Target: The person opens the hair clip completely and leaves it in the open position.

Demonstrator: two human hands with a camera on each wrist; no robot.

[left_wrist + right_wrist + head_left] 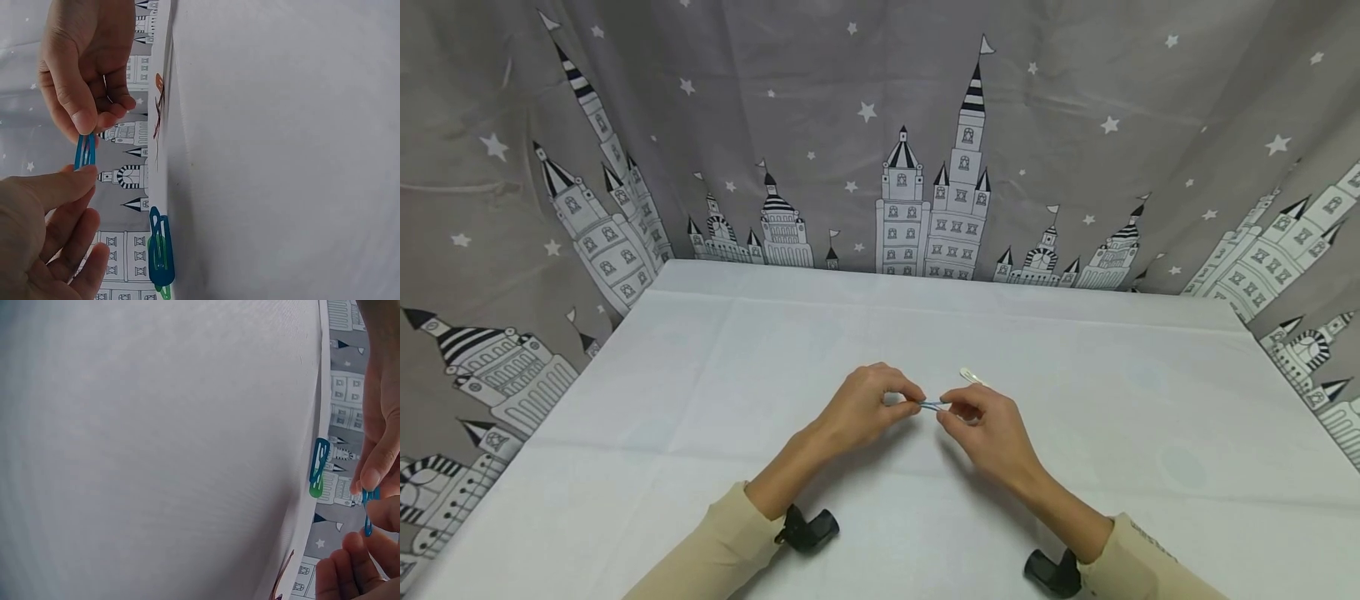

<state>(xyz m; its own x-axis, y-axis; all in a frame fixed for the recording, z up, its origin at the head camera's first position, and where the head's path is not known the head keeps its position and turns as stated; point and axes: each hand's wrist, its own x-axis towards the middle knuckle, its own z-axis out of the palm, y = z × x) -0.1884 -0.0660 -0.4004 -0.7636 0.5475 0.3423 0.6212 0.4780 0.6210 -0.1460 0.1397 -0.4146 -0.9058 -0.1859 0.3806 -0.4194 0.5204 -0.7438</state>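
A blue snap hair clip (85, 152) is held up between both hands, above the table. My left hand (868, 408) pinches its one end between thumb and forefinger. The other end is pinched by the thumb and forefinger of my right hand (992, 429). The left wrist view shows the remaining fingers of the left hand (56, 219) bent loosely below the clip. In the right wrist view, fingertips cover part of the blue clip (368, 519).
Another blue hair clip (161, 262) lies over a green clip (317, 489) on the white table (700, 375). An orange clip-like piece (159, 82) with thin dark strands lies apart. A pale clip (970, 376) shows behind the right hand. A castle-print curtain (820, 125) hangs behind.
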